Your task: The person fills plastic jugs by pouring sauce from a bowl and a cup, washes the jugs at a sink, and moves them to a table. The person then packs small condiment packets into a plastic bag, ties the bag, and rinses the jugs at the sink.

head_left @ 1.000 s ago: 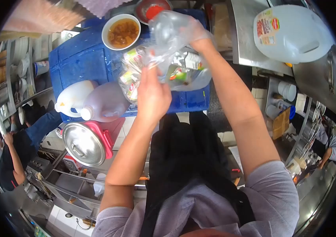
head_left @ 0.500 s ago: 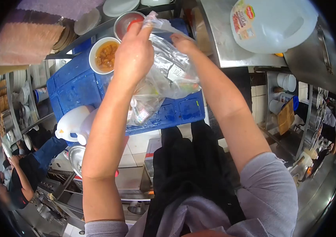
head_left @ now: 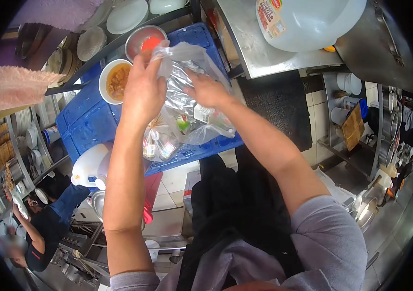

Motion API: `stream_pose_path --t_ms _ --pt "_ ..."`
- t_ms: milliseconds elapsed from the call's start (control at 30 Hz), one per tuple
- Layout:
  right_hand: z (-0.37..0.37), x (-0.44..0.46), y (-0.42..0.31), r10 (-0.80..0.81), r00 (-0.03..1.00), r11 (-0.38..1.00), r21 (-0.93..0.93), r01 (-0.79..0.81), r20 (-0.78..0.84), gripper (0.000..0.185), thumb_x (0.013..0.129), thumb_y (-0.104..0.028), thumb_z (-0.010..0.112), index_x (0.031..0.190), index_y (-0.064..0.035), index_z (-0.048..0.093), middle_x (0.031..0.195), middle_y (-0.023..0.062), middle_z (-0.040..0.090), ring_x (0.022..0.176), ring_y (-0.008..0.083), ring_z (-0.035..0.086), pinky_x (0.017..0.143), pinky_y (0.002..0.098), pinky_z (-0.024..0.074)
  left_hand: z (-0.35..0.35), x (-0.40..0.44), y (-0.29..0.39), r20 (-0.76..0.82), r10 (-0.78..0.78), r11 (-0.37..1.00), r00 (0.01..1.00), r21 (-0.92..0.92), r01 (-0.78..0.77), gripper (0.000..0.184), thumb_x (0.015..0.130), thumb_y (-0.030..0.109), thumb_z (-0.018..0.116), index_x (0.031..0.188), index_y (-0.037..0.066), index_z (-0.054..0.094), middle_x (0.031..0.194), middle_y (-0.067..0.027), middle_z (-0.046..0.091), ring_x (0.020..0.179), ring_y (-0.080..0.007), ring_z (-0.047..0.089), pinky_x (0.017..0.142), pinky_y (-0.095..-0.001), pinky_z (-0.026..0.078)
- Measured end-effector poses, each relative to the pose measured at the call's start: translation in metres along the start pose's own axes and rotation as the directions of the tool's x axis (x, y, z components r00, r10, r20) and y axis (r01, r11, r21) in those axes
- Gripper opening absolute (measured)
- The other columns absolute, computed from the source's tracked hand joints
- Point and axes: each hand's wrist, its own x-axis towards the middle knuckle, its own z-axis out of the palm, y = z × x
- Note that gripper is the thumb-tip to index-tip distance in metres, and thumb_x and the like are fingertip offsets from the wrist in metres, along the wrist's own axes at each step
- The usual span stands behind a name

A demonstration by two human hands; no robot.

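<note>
A clear plastic bag (head_left: pixel 201 136) lies over a blue plastic surface (head_left: pixel 82 119). Inside it shows a shiny silver foil package (head_left: pixel 177 97) with a white label. My left hand (head_left: pixel 143 89) pinches the bag's upper edge. Fingers apart, my right hand (head_left: pixel 209 91) rests against the silver package; I cannot tell whether it is inside the bag. Below my left wrist, a small clear bag (head_left: pixel 160 145) holds labelled items. A white bowl of brownish food in liquid (head_left: pixel 117 82) sits left of my left hand, and a metal bowl (head_left: pixel 133 43) with something red stands behind it.
White jugs (head_left: pixel 87 167) stand at the surface's left edge. A large vinegar jug (head_left: pixel 308 24) is on the steel counter (head_left: pixel 245 36) at right. Plates (head_left: pixel 126 17) fill a shelf behind. A person in dark clothes (head_left: pixel 53 228) is at lower left.
My right hand has moved left and down from the bag's far edge onto the silver package, its fingers now spread. My left hand still grips the bag's edge. The view has shifted slightly.
</note>
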Motion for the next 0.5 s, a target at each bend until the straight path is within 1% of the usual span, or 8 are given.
stream_pose_path --t_ms 33,100,133,200,267,367,467,500 --pt "0.006 -0.012 -0.006 -0.005 1.000 1.000 0.001 0.005 0.002 0.071 0.094 -0.039 0.055 0.151 -0.0115 0.025 0.140 0.0269 0.045 0.128 0.0403 0.046 0.104 0.0473 0.0388 0.000 0.001 0.000 -0.001 -0.004 1.000 1.000 0.004 0.004 0.055 0.080 -0.001 0.058 0.134 0.005 0.050 0.132 -0.0213 0.048 0.120 -0.0398 0.051 0.101 -0.0419 0.042" --pt "0.016 -0.029 -0.011 -0.079 0.989 0.994 -0.085 0.068 -0.125 0.075 0.093 -0.041 0.056 0.153 -0.0122 0.020 0.144 0.0268 0.038 0.132 0.0424 0.040 0.105 0.0546 0.0353 0.000 0.003 0.002 -0.029 0.102 0.995 0.994 0.001 -0.102 0.054 0.080 -0.002 0.060 0.132 0.004 0.051 0.136 -0.0208 0.046 0.126 -0.0403 0.047 0.104 -0.0425 0.040" --pt "0.022 -0.033 -0.010 -0.093 0.986 0.995 -0.054 0.086 -0.138 0.081 0.091 -0.044 0.057 0.153 -0.0124 0.016 0.145 0.0275 0.035 0.135 0.0430 0.036 0.105 0.0588 0.0328 -0.001 0.004 0.005 -0.025 0.101 0.995 0.995 0.000 -0.101 0.054 0.080 -0.002 0.060 0.132 0.004 0.051 0.136 -0.0208 0.046 0.126 -0.0403 0.047 0.104 -0.0425 0.040" --pt "0.026 -0.038 -0.011 -0.083 0.987 0.995 -0.071 0.074 -0.137 0.082 0.091 -0.046 0.058 0.154 -0.0124 0.016 0.144 0.0276 0.037 0.135 0.0427 0.036 0.105 0.0585 0.0328 -0.007 0.005 0.010 -0.021 0.088 0.992 0.996 -0.088 -0.090 0.055 0.080 -0.003 0.060 0.134 0.004 0.051 0.137 -0.0202 0.045 0.125 -0.0399 0.047 0.104 -0.0431 0.040" --pt "0.025 -0.039 -0.013 -0.075 0.988 0.994 -0.087 0.063 -0.138 0.084 0.090 -0.047 0.058 0.154 -0.0124 0.016 0.143 0.0277 0.038 0.134 0.0425 0.037 0.105 0.0583 0.0329 -0.007 0.005 0.012 -0.025 0.098 0.992 0.995 -0.082 -0.100 0.057 0.080 -0.003 0.059 0.136 0.005 0.050 0.138 -0.0201 0.045 0.126 -0.0402 0.047 0.104 -0.0431 0.040" --pt "0.019 -0.035 -0.013 -0.034 0.999 0.999 -0.034 0.033 -0.018 0.088 0.088 -0.052 0.059 0.155 -0.0158 0.013 0.148 0.0290 0.032 0.137 0.0431 0.034 0.108 0.0591 0.0301 -0.009 0.005 0.016 -0.051 0.145 0.986 0.988 -0.080 -0.148 0.059 0.079 -0.006 0.057 0.137 0.006 0.048 0.135 -0.0192 0.046 0.121 -0.0398 0.049 0.101 -0.0430 0.042" --pt "0.021 -0.026 -0.008 -0.016 0.999 1.000 -0.022 0.017 0.029 0.086 0.089 -0.054 0.056 0.155 -0.0156 0.014 0.147 0.0301 0.033 0.136 0.0441 0.035 0.110 0.0542 0.0305 -0.011 0.007 0.017 -0.061 0.186 0.976 0.981 -0.101 -0.191 0.060 0.078 -0.007 0.055 0.136 0.005 0.048 0.133 -0.0187 0.048 0.118 -0.0395 0.051 0.098 -0.0428 0.045" --pt "0.024 -0.021 -0.005 -0.019 0.999 1.000 0.002 0.019 0.030 0.083 0.091 -0.052 0.054 0.154 -0.0120 0.017 0.145 0.0287 0.036 0.135 0.0422 0.038 0.110 0.0488 0.0319 -0.012 0.008 0.015 -0.049 0.195 0.973 0.980 -0.113 -0.199 0.059 0.078 -0.007 0.055 0.136 0.005 0.048 0.134 -0.0189 0.047 0.120 -0.0398 0.050 0.099 -0.0426 0.045"
